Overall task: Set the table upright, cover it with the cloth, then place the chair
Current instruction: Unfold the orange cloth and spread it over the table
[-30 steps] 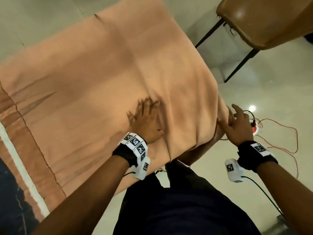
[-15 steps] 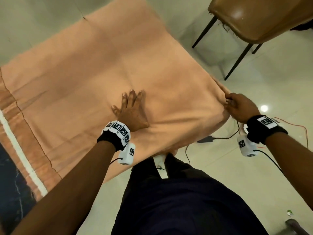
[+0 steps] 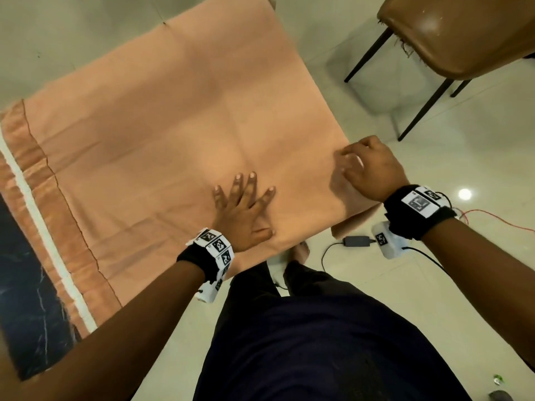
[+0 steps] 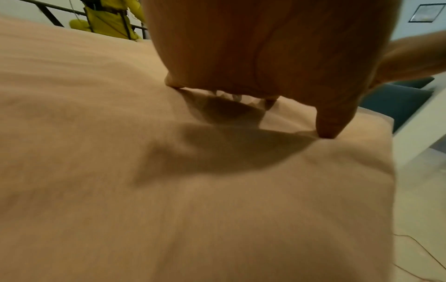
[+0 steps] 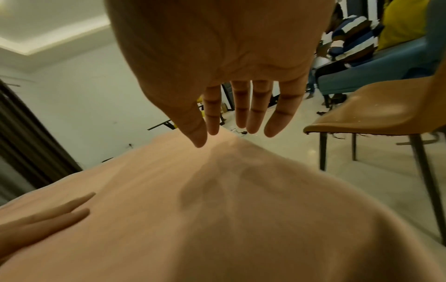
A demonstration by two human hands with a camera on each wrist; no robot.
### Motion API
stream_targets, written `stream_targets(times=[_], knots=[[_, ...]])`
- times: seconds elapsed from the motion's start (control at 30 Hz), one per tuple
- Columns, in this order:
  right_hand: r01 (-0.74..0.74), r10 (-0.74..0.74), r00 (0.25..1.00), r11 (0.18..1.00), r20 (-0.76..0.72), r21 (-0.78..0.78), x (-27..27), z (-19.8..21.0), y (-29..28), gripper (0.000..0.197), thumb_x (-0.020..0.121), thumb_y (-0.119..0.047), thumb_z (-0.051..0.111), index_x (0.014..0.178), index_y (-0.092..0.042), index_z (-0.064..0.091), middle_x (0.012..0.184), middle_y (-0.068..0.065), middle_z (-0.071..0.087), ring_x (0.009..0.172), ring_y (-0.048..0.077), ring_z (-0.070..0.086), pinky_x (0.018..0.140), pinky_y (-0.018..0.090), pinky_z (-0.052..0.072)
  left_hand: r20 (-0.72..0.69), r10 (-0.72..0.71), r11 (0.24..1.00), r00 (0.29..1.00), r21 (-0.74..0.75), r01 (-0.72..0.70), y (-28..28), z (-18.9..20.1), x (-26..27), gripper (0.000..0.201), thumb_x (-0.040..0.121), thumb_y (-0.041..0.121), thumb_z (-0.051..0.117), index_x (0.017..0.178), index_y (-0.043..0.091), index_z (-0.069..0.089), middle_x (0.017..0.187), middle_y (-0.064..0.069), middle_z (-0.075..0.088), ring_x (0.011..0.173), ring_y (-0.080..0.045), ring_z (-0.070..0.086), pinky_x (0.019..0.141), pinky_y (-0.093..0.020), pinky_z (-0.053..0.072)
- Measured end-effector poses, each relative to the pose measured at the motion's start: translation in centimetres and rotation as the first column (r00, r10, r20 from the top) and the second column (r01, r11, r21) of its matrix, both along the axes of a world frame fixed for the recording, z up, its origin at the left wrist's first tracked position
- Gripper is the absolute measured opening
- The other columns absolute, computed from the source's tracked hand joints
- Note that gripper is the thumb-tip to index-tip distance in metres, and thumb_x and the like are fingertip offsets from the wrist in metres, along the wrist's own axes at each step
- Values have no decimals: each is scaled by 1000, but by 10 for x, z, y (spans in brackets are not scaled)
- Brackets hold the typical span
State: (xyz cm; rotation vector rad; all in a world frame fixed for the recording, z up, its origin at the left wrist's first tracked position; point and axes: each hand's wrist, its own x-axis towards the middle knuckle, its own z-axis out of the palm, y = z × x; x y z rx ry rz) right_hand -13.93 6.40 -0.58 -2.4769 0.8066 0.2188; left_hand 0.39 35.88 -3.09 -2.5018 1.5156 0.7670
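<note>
No readable text anywhere (the wristbands [image 3: 215,244] carry only square marker patterns).

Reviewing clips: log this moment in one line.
cloth spread on table | left hand flat on cloth | right hand open | chair unplaced

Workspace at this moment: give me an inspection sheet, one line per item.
Surface: table hidden under the cloth; only its flat outline shows.
Job's things: cloth spread over the top, its striped hem hanging at the left; chair stands apart, beyond the table's far right corner.
Clutter: small bits on the floor at bottom right, too small to tell.
Hands: left hand flat on the cloth, fingers spread; right hand over the near right corner, fingers straight in the wrist view.
Cables: black adapter and lead on the floor by the table; red wire at right.
Surroundings: pale tiled floor; blue sofa behind the chair.
</note>
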Motion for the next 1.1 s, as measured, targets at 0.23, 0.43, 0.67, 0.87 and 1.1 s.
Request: stream_targets(times=[0.23,0.43,0.67,0.87,1.1], knots=[[-291,291,950,957,-113,11,103,20,12,43,90,-30,63,133,-25,58,136,6,48,122,30,45,97,43,46,-118,160,976,980,-128,-175,1,6,13,87,82,71,45,154,37,11,164,4,1,151,-25,-6,113,-67,3],[-459,449,879,888,-160,-29,205,21,14,45,91,-33,62,134,-25,55,139,5,47,124,31,44,98,44,44,-63,451,877,891,-157,-455,-4,2,102,76,86,59,50,152,30,24,162,1,18,150,-27,11,114,-62,15],[-512,490,842,858,-225,-48,336,13,4,53,88,-31,63,139,-22,52,140,11,46,121,39,47,100,47,44,54,488,867,871,-140,-477,-31,6,261,83,81,55,62,150,24,26,160,-2,20,148,-32,17,109,-67,21],[-506,476,851,857,-221,-100,453,7,-13,66,95,-34,58,155,-32,31,164,5,24,142,39,33,115,50,33,51,509,860,859,-45,-508,-60,14,379,108,68,71,70,153,35,14,164,3,6,151,-29,4,109,-70,15],[-524,434,812,837,-389,-160,493,-18,-25,77,90,-79,27,156,-50,0,169,-7,3,154,36,1,116,67,7,-53,451,891,891,88,-446,-86,34,410,132,62,61,81,157,25,-5,164,-11,-6,150,-34,-7,117,-52,-3]])
